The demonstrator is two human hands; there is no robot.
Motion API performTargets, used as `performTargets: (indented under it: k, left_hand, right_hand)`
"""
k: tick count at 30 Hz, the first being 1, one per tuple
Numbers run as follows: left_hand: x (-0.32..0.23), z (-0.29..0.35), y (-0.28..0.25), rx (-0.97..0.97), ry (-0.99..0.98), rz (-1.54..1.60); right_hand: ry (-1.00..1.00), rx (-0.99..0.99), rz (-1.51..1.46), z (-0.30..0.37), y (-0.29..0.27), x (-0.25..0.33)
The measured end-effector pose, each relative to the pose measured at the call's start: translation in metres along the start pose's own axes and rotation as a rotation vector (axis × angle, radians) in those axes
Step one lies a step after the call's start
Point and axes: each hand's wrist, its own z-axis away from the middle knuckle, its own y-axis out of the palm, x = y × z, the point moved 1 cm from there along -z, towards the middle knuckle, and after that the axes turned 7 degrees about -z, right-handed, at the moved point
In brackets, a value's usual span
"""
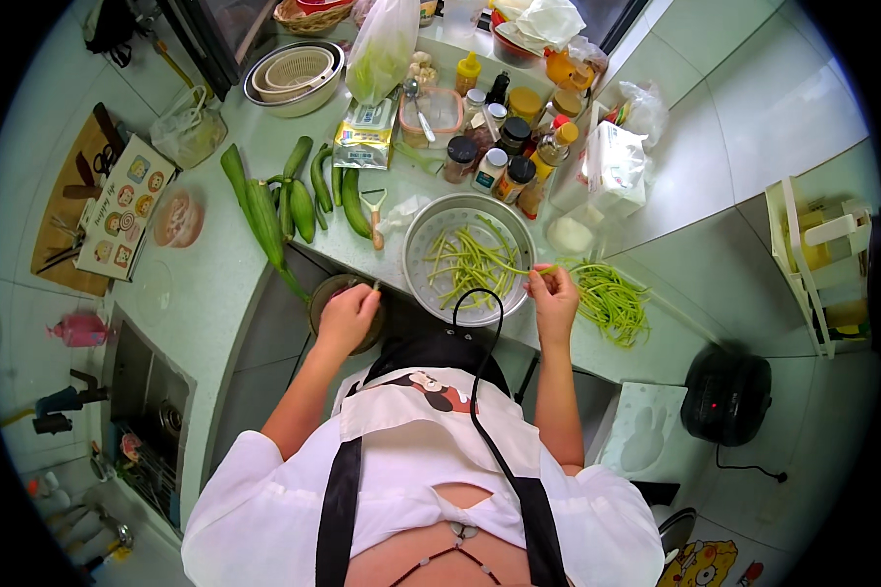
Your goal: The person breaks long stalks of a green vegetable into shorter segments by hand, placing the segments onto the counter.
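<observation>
My right hand (555, 303) pinches a long green bean (546, 270) at the right rim of a round metal bowl (418, 207). Cut or snapped green beans (465, 259) lie inside that bowl. To its right, a heap of long whole green beans (612, 305) rests on the counter. My left hand (348, 317) is closed, thumb against fingers, over a round bin (315, 311) below the counter's edge. Something tiny and pale shows at its fingertips, too small to name. A peeler (375, 220) with a wooden handle lies left of the bowl.
Loofah-like gourds and cucumbers (301, 205) lie at left on the counter (206, 245). Seasoning jars and bottles (507, 137) crowd behind the bowl. Nested basins (296, 80) stand at the back left, a sink (152, 391) at far left, a black appliance (726, 394) at right.
</observation>
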Motion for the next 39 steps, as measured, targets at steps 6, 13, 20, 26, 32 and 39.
performTargets:
  k: [6,13,20,26,32,39]
  left_hand:
    - [0.06,0.002,0.011,0.064,-0.202,-0.344]
    - [0.1,0.001,0.026,0.148,-0.319,-0.498]
    - [0.116,-0.001,0.036,0.137,-0.373,-0.573]
    - [0.09,-0.005,0.042,0.078,-0.307,-0.452]
    - [0.051,-0.004,0.041,0.002,-0.25,-0.266]
    - [0.029,0.005,0.04,-0.015,-0.22,-0.169]
  right_hand:
    - [0.217,0.104,0.034,-0.012,0.025,-0.02]
    - [0.24,-0.005,0.217,0.002,-0.029,-0.05]
    - [0.27,-0.125,0.282,0.014,-0.087,-0.069]
    - [0.068,-0.232,0.675,-0.006,-0.136,-0.081]
    - [-0.124,-0.331,1.079,-0.046,-0.158,-0.043]
    - [-0.048,-0.131,1.192,-0.074,-0.147,-0.054]
